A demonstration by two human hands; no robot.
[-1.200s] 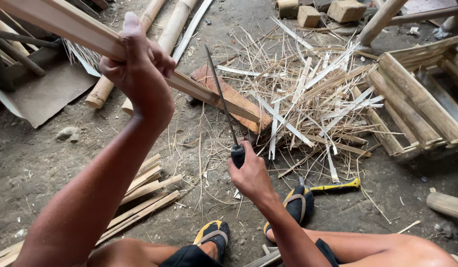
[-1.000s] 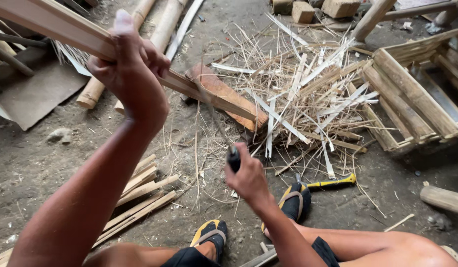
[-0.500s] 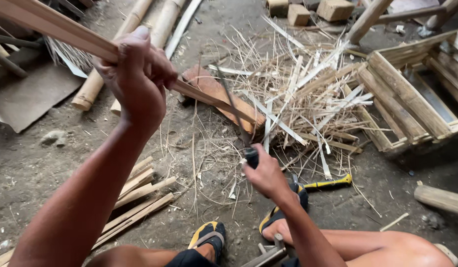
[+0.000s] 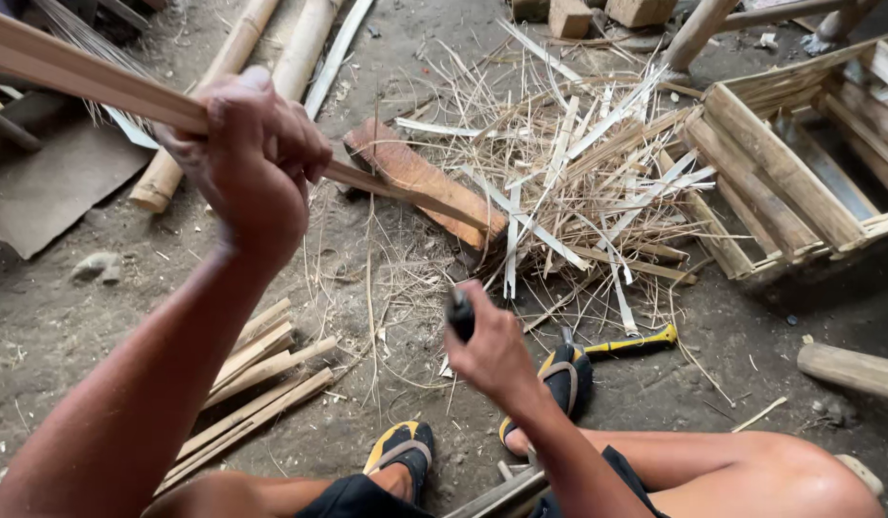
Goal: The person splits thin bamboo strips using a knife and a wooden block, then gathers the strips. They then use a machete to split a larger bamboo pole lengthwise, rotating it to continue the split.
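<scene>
Your left hand (image 4: 257,158) is closed tight around a long pale bamboo strip (image 4: 89,82), which runs from the upper left corner down and to the right until its thin far end rests on a reddish-brown wooden chopping block (image 4: 425,187) lying on the dirt floor (image 4: 41,326). Your right hand (image 4: 492,350) is clenched around a dark knife handle (image 4: 460,315), just below that block and nearer to you; the blade cannot be made out. Right of the block sprawls a loose heap of pale bamboo shavings and slivers (image 4: 578,163), touching the block's far end. Further right of the block, past the heap, stands a slatted bamboo crate (image 4: 799,163). Below the block, near your right hand, a yellow-handled tool (image 4: 636,342) lies on the ground beside your black and yellow sandal (image 4: 564,379); a second such sandal (image 4: 398,451) sits below the block, closer to your body. Down and left of the block, under your left forearm, lies a small bundle of split bamboo slats (image 4: 257,369). Up and left of the block, thick round bamboo poles (image 4: 223,77) lie side by side, and further left a flat brown sheet of cardboard (image 4: 55,187) rests on the floor. A short round wooden log (image 4: 852,369) lies well apart to the lower right of the block
</scene>
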